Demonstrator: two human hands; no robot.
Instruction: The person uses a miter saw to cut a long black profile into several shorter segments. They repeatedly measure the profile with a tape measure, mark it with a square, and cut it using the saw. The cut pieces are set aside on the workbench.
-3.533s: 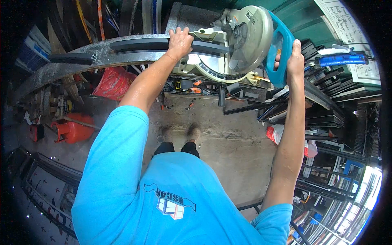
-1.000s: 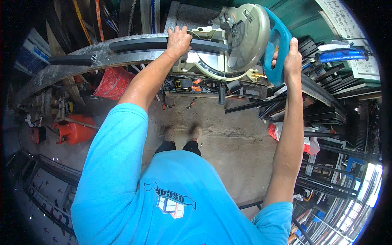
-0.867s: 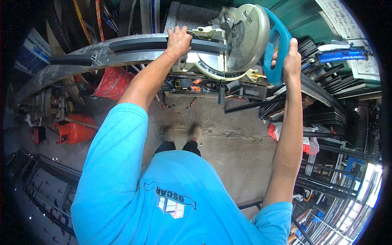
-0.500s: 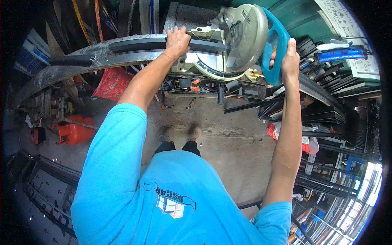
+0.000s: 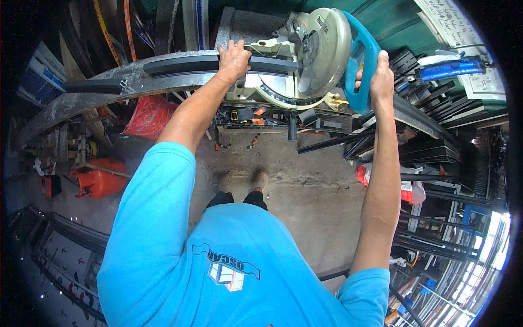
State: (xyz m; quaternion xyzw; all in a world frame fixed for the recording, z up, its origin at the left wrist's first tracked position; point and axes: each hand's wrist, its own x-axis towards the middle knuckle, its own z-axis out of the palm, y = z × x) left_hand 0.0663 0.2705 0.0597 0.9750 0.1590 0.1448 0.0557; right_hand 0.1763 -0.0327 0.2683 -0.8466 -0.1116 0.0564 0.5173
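My left hand [image 5: 234, 60] is closed over a long black profile bar [image 5: 182, 65], fingers over its far side. The bar lies along the bench and runs onto the bed of a cream mitre saw [image 5: 332, 49], its right end close to the blade guard. My right hand [image 5: 381, 80] is wrapped round the teal loop handle [image 5: 370, 46] on the right of the saw. The guard partly covers the blade, and I cannot tell whether it touches the bar.
A second black profile piece [image 5: 92, 86] lies further left on the long bench [image 5: 60, 111]. Below stand a red sack [image 5: 151, 117] and a red gas cylinder [image 5: 101, 178]. Black profiles [image 5: 436, 109] are stacked at the right. Small tools [image 5: 242, 115] lie under the saw's front edge.
The view has shifted slightly. Both hands keep their holds, and the bar and saw show no clear movement.
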